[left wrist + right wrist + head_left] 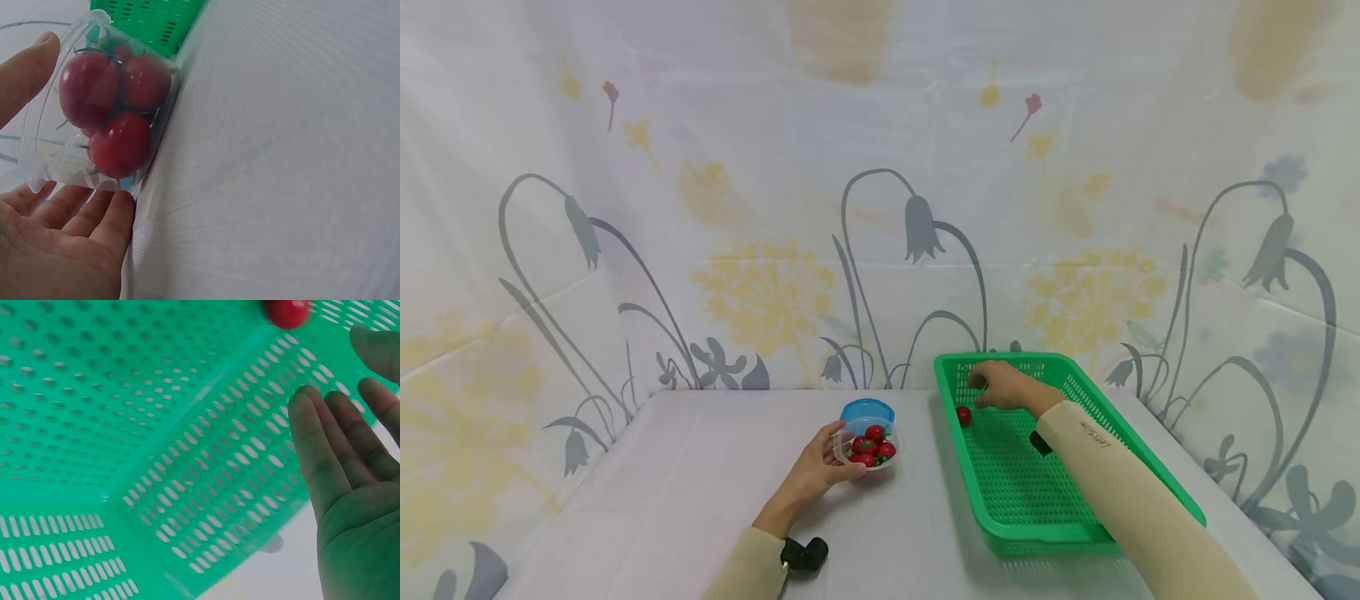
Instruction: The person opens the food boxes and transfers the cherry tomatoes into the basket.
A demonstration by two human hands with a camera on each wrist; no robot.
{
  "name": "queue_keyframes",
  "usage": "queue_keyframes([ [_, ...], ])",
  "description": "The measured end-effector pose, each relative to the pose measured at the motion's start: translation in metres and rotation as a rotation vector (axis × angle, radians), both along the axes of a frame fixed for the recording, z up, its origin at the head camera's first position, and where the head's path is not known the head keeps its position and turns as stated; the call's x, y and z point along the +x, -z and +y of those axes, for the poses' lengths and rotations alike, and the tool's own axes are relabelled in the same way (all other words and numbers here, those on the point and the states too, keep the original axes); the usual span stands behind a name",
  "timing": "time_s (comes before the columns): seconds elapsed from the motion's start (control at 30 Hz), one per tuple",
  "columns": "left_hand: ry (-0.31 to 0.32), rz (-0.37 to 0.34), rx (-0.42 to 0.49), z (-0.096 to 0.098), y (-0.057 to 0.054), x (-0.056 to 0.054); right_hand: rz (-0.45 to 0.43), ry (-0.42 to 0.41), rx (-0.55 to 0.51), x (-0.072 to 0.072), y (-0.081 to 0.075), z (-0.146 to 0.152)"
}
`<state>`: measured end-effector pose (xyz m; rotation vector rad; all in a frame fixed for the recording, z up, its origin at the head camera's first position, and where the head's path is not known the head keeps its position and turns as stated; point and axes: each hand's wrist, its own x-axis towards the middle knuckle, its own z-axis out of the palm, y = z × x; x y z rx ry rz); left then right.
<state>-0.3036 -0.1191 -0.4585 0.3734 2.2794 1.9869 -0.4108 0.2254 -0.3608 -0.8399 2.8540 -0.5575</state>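
Note:
My left hand [814, 469] grips a clear plastic container [37, 140] by its sides, thumb on one side and fingers on the other. Several red cherry tomatoes [122, 145] with green stems lie inside it, low over the white tabletop. On the right, my right hand [1006, 387] reaches into the green basket [973, 492] with nothing in its grasp. Its fingers are extended in the right wrist view. A single cherry tomato [963, 415] sits in the basket by the left wall, just below those fingertips.
Just behind the container lies a blue lid [867, 408] on the white table [700, 467]. A flower-printed cloth [775, 167] hangs as a wall behind and at both sides. The basket's raised rim surrounds my right hand.

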Motion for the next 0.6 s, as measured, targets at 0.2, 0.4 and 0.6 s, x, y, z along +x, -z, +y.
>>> queue_keyframes([
  [0.2,0.001,0.005,-0.005,0.002,-0.002,0.001,0.033,-0.004,-0.113,0.005,-0.018,-0.006],
  [0.4,-0.009,0.003,-0.001,0.002,-0.002,0.002,0.105,-0.069,-0.189,0.022,-0.038,-0.026],
  [0.6,-0.014,-0.007,-0.027,-0.001,0.0,0.0,0.168,-0.157,-0.18,0.036,-0.049,-0.053],
])
